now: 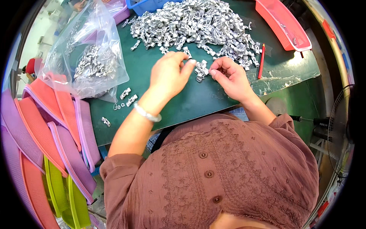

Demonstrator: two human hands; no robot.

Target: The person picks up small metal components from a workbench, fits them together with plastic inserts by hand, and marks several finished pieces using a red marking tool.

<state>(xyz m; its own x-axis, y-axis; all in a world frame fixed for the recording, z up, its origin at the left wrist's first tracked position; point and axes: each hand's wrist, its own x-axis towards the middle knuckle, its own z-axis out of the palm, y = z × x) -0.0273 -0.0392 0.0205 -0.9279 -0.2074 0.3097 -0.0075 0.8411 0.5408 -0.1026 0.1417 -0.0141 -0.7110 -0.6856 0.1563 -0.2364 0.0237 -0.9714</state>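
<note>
While your two hands meet over the middle of the green bench (183, 103), a small cluster of silvery metal clips (201, 71) sits pinched between them. Your left hand (167, 74) closes its grip on the cluster from one side, fingertips (189, 63) pressed against the metal, a pale bracelet (147, 113) circling the wrist. Your right hand (230, 76) clamps the same cluster from the other side, thumb and forefinger drawn together on it.

Just beyond your hands, a broad heap of like metal pieces (198, 24) spreads toward the bench's far edge, its nearest pieces lying close to your fingers. A red pencil (261, 61) lies at the heap's right side, and a red plastic tray (284, 23) sits tilted at the far right corner. A blue bin (146, 5) shows at the far edge behind the heap.

Toward the left edge, a clear plastic bag (85, 57) holds more metal pieces. A few loose pieces (127, 96) lie on the bench just beside the bag, and a single one (106, 121) rests near the front left corner.

Off the bench to your left, pink, orange and green mesh baskets (49, 145) stand stacked on edge. An electric fan (339, 126) stands to your right.
</note>
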